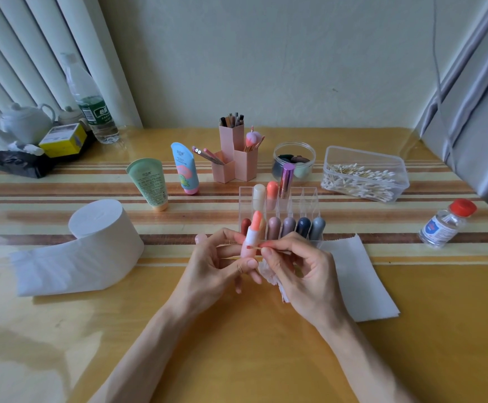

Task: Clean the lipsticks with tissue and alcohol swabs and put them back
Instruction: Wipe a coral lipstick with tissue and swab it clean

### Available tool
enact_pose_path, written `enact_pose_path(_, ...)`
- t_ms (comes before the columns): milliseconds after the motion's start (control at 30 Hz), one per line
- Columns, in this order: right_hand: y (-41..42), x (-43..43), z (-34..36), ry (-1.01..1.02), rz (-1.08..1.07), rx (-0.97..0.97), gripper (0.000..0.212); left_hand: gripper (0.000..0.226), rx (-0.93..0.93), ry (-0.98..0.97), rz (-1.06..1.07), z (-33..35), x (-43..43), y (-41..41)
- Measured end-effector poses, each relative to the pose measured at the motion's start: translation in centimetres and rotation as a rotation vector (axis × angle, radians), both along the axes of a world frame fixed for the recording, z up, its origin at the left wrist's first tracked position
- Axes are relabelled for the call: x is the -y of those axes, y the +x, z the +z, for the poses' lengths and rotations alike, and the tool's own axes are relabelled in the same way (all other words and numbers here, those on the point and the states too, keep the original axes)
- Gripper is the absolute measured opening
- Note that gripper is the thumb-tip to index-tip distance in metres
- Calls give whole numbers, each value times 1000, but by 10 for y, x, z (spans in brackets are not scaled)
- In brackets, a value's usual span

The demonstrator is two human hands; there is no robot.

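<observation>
My left hand (219, 266) grips an open pink lipstick (251, 239) upright, its peach bullet extended. My right hand (298, 271) pinches a cotton swab (256, 247) whose tip touches the lipstick's tube, with a crumpled tissue (269, 276) tucked under its fingers. The pink cap (201, 238) sits on the table behind my left hand. Just beyond stands the clear acrylic organizer (304, 199) with several capped lipsticks in its slots. A flat tissue sheet (356, 274) lies to the right.
A toilet paper roll (103, 225) lies at left. An alcohol bottle (443, 225) with a red cap stands at right, behind it a clear box of cotton swabs (365, 174). Two cream tubes, a pink brush holder (234, 158) and a jar stand behind the organizer.
</observation>
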State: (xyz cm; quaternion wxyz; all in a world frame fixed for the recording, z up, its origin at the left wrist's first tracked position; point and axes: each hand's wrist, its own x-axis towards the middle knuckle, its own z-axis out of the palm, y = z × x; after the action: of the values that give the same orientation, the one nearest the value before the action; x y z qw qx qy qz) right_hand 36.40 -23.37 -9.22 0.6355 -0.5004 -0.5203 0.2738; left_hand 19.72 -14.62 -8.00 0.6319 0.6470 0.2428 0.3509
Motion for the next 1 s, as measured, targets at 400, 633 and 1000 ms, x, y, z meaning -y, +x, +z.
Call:
enact_pose_path(400,1,-1,-3,5,0,6,11,29,-77,154,-46,-3,1,-1)
enact_pose_path(633,0,0,-2,-3,-30,70,13,25,-44,150,-47,-3,-1,0)
enact_pose_path(1000,0,0,0,9,-26,15,11,22,-50,154,-74,-3,1,-3)
